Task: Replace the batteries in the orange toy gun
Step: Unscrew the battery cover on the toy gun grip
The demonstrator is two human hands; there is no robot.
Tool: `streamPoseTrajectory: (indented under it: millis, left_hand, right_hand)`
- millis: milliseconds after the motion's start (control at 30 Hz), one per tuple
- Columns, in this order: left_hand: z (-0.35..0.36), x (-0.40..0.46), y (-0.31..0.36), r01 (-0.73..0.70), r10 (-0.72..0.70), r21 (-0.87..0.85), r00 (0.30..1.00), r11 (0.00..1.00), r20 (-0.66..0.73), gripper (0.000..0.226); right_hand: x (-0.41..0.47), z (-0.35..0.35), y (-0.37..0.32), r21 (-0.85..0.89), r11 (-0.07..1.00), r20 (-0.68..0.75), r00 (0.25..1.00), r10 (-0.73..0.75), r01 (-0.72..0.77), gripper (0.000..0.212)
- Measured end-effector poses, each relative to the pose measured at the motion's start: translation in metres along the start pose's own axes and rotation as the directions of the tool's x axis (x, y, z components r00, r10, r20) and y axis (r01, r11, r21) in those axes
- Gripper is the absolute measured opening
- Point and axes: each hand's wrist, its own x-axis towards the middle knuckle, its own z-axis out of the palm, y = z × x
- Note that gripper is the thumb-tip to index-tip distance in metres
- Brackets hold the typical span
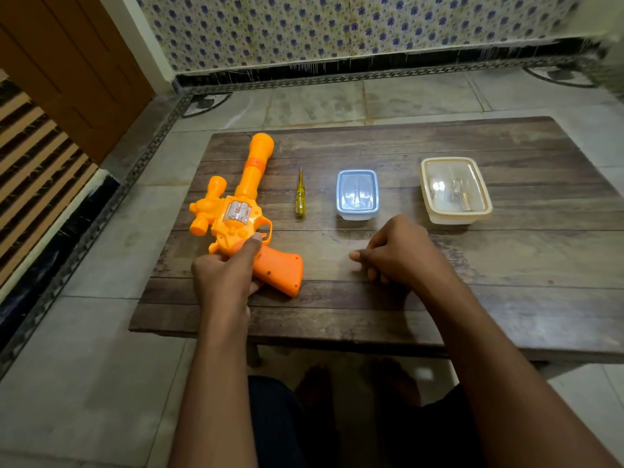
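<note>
The orange toy gun (238,211) lies on the left part of the wooden table (405,298), barrel pointing away from me. My left hand (224,276) grips it where the body meets the handle, thumb up near the trigger guard. My right hand (395,253) rests on the table to the right, fingers loosely curled and holding nothing. A yellow-handled screwdriver (300,195) lies just right of the gun. A small blue lidded box (357,194) sits beyond my right hand. At the right, a cream lidded container (454,189) holds small items seen dimly through its clear lid.
The low table stands on a tiled floor (84,366). A wooden door (67,62) is at the far left and a patterned cloth (337,25) hangs behind. My legs are under the table's near edge.
</note>
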Motion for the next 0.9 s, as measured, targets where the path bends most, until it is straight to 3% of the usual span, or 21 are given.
streamPoseTrajectory:
  millis: [300,400,533,733,900]
  left_hand:
    - [0.000,0.008,0.004,0.150,-0.140,-0.162,0.988,0.975,0.069,0.017]
    - [0.003,0.011,0.006,0.228,-0.204,-0.211,0.971,0.951,0.128,0.019]
    - [0.008,0.010,0.010,0.282,-0.245,-0.259,0.955,0.924,0.166,0.033]
    - [0.011,0.006,0.010,0.252,-0.197,-0.217,0.949,0.943,0.247,0.021]
    - [0.012,0.008,0.007,0.240,-0.190,-0.189,0.949,0.952,0.252,0.016]
  right_hand:
    - [0.005,0.007,-0.005,-0.050,0.973,-0.138,0.964,-0.228,0.224,0.020]
    - [-0.003,0.017,-0.017,-0.073,0.901,-0.097,0.896,-0.433,0.427,0.006]
    - [-0.016,0.042,-0.035,-0.162,0.765,-0.010,0.774,-0.633,0.623,0.027]
    - [-0.025,0.073,-0.047,-0.393,0.728,0.017,0.796,-0.605,0.562,0.015]
    - [-0.030,0.089,-0.052,-0.531,0.711,-0.053,0.819,-0.571,0.461,0.032]
